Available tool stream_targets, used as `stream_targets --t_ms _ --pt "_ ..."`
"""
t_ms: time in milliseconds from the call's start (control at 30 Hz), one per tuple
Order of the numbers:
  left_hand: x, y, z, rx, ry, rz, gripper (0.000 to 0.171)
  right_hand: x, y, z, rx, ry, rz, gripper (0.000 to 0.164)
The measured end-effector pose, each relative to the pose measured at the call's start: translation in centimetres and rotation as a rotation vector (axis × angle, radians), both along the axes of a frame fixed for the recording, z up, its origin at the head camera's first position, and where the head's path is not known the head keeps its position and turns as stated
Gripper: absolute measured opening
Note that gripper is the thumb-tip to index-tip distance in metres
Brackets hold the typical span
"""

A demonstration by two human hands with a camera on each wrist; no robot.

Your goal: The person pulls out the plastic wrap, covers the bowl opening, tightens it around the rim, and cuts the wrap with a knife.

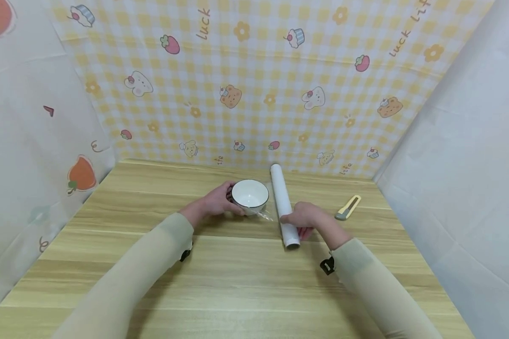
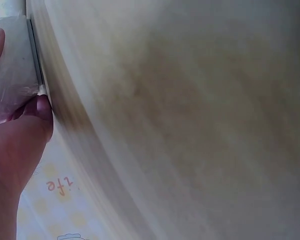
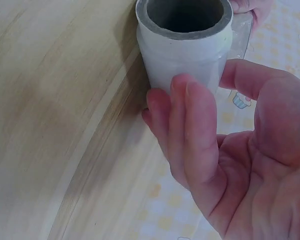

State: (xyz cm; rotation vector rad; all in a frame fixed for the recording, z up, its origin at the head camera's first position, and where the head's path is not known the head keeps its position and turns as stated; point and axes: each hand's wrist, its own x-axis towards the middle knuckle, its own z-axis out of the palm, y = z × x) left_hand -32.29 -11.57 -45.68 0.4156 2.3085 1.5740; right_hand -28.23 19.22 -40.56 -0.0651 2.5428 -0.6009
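A white bowl with a dark rim (image 1: 250,192) stands near the middle of the table. My left hand (image 1: 215,200) grips its left side, thumb at the front and fingers behind. In the left wrist view, clear film covers the side of the bowl (image 2: 12,65). A strip of cling film (image 1: 264,215) stretches from the bowl toward a long white cling film roll (image 1: 282,195) lying just to the right. My right hand (image 1: 308,218) holds that roll near its closer end, thumb on top. The right wrist view shows its hollow core and several fingers (image 3: 197,125) against its side.
A yellow and grey utility knife (image 1: 348,208) lies on the wooden table (image 1: 246,292), right of the roll. Behind the table hangs a yellow checked cloth (image 1: 254,61), with pale cloths on the left and right sides.
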Motion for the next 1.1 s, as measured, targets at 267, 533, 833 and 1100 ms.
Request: stream_targets --t_ms 267,533,833,1100 --pt "0.0 -0.1 0.0 0.005 0.015 -0.011 0.104 0.0 -0.2 0.1 -0.009 -0.012 -0.008 0.048" --pt "0.7 0.3 0.4 -0.012 -0.027 0.007 0.126 0.2 -0.4 0.2 -0.004 -0.021 -0.012 0.048" --pt "0.9 1.4 0.0 -0.048 0.085 0.048 0.115 0.3 -0.3 0.1 -0.015 -0.03 -0.019 0.046" --pt "0.1 0.5 0.2 -0.165 0.16 0.02 0.105 0.3 -0.1 0.2 -0.034 -0.045 -0.013 0.046"
